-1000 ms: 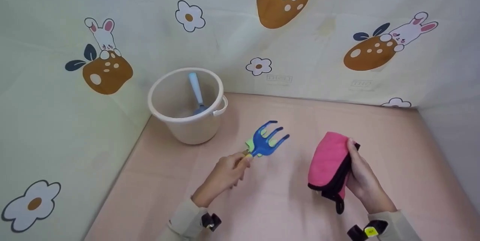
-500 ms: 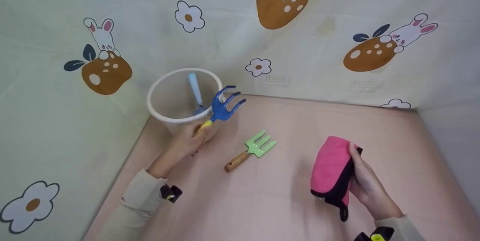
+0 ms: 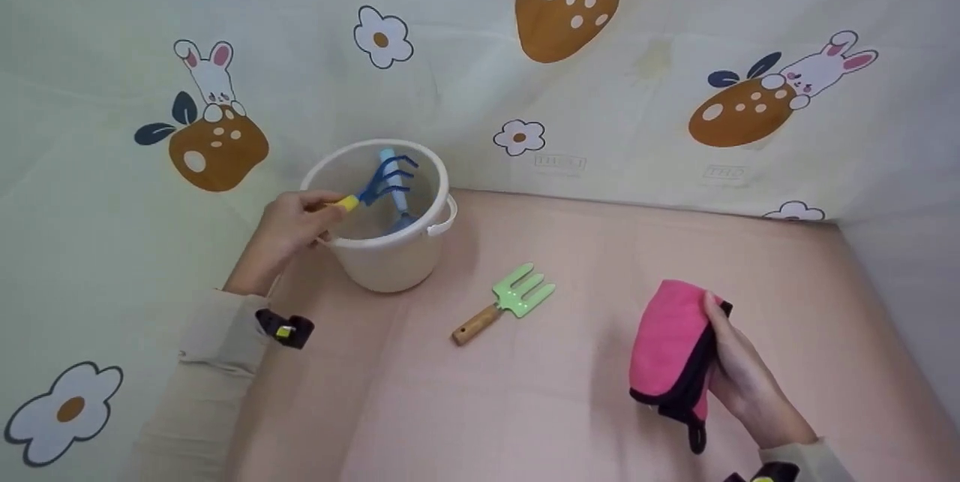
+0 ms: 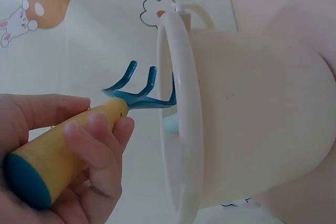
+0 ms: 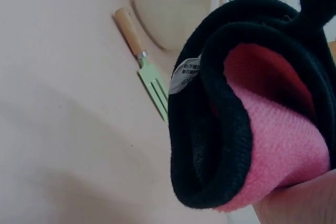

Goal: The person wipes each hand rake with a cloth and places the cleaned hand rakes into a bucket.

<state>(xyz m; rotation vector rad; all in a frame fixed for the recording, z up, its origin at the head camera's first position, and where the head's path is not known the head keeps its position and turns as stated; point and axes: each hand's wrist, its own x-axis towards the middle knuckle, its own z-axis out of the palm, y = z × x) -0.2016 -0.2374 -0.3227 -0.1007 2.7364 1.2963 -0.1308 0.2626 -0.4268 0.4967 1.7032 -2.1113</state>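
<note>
My left hand [image 3: 292,230] grips the yellow handle of a blue hand rake [image 4: 79,145], whose curved tines hang over the mouth of a cream bucket [image 3: 386,264]. In the left wrist view one tine passes behind the bucket's rim. Inside the bucket leans a blue tool [image 3: 397,193] with a light-blue handle; its lower end is partly hidden. My right hand [image 3: 757,392] holds a rolled pink cloth [image 3: 667,339] with black edging and a black loop, above the table. A green hand fork [image 3: 517,290] with a wooden handle lies between the hands.
The bucket stands near the back left of a pinkish table [image 3: 570,407], with its handle [image 3: 444,218] on the right side. Pale walls [image 3: 450,76] printed with rabbits, strawberries and flowers close off the left, back and right.
My left hand has carried the blue rake left and up from over the green fork to the bucket's mouth, uncovering the fork. The right hand with the pink cloth has drifted slightly down and right.
</note>
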